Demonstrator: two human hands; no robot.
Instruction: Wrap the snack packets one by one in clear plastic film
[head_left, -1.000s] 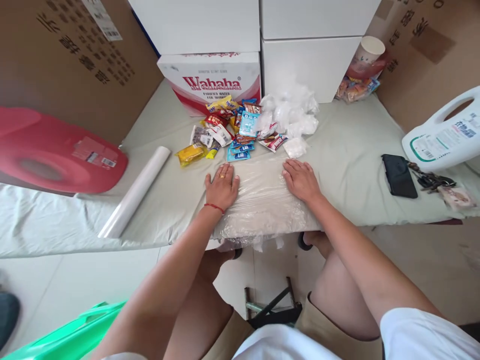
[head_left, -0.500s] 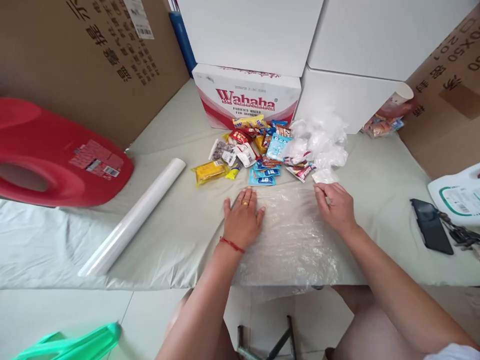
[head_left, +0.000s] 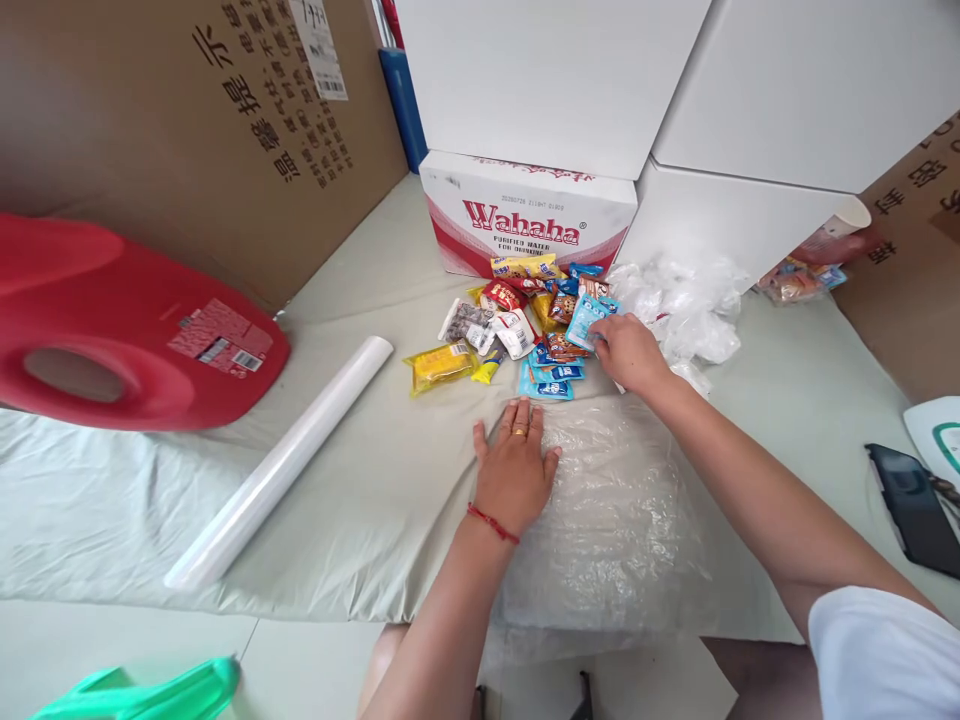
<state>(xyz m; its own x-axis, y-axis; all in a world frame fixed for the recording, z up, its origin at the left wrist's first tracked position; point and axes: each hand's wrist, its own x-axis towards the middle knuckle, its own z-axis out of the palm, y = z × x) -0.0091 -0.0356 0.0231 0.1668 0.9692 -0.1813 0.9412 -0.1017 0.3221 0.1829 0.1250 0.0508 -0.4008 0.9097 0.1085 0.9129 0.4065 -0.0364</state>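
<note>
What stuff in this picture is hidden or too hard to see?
- Head view: right hand covers whichever packet it touches in the pile of colourful snack packets.
- Black phone and white jug are cut by the right edge.
- Print on the packets is too small to read.
- Left hand hides part of the clear plastic sheet.

We noted bare forearms; the left hand [head_left: 516, 472] wore a gold ring and thin red wrist cord, with a white short sleeve [head_left: 877, 650] on the right arm.
</note>
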